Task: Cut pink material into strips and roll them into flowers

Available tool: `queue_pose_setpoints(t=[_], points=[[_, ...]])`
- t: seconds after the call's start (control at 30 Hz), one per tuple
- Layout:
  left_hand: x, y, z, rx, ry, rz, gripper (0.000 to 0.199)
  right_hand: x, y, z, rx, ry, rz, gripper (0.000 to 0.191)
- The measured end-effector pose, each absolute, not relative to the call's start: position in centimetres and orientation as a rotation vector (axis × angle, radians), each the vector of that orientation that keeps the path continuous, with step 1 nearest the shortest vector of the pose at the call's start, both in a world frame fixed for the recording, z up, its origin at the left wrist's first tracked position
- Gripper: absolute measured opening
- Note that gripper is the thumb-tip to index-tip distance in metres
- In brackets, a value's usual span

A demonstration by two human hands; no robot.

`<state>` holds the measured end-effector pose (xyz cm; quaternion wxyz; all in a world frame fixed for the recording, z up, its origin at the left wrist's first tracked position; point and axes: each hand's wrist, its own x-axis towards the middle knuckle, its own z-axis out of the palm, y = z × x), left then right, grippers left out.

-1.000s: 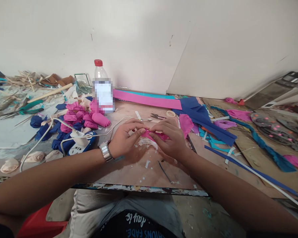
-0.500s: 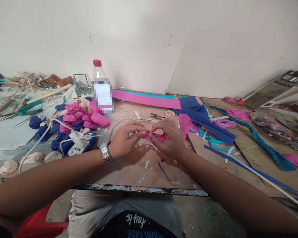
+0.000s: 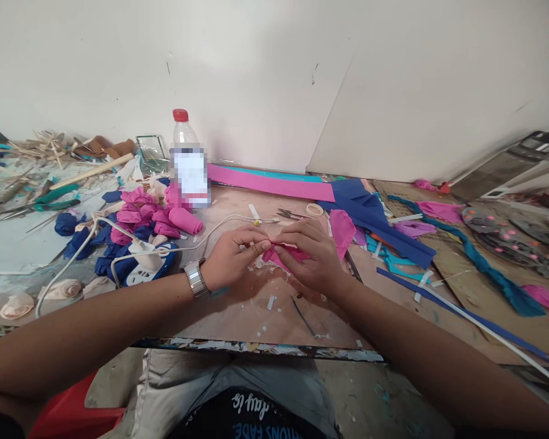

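Observation:
Between my hands, over the middle of the table, is a crumpled strip of pink crepe paper (image 3: 278,256). My left hand (image 3: 234,255), with a metal watch (image 3: 194,278) on its wrist, pinches the strip's left end between thumb and forefinger. The thumb and fingers of my right hand (image 3: 312,256) close on the same strip from the right. Part of the pink paper hides behind the right fingers. A loose pink piece (image 3: 342,233) lies just beyond my right hand.
Pink, blue and cream paper rosettes (image 3: 135,213) heap at left beside a power strip (image 3: 149,268) and white cable. A red-capped bottle (image 3: 181,129) stands behind them. Scissors (image 3: 295,214) and a tape ring (image 3: 314,210) lie beyond my hands. Blue paper (image 3: 393,235) spreads right.
My right fingers have drawn in and flattened over the pink strip, with the forefinger less arched. My left hand keeps its pinch in nearly the same place.

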<state>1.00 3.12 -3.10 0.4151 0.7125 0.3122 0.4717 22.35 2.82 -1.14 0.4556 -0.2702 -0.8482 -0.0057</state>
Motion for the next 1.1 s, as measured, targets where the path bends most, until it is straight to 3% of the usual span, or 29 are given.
queue_pose_setpoints(t=[0.13, 0.3, 0.7, 1.1], points=[[1.00, 3.11, -2.95, 1.795, 0.779, 1.168, 0.037, 22.33, 2.76, -1.31, -0.639, -2.132, 0.005, 0.020], [1.21, 2.82, -2.86, 1.765, 0.807, 1.164, 0.044, 22.47, 2.85, -1.31, -0.711, -2.116, 0.010, 0.014], [1.29, 3.02, -2.76, 1.039, 0.680, 0.977, 0.043, 22.74, 3.25, -1.20, -0.815, -2.021, -0.044, 0.011], [1.42, 3.20, -3.01, 1.332, 0.750, 1.038, 0.037, 22.78, 3.33, -1.68, -0.839, -2.042, -0.033, 0.006]])
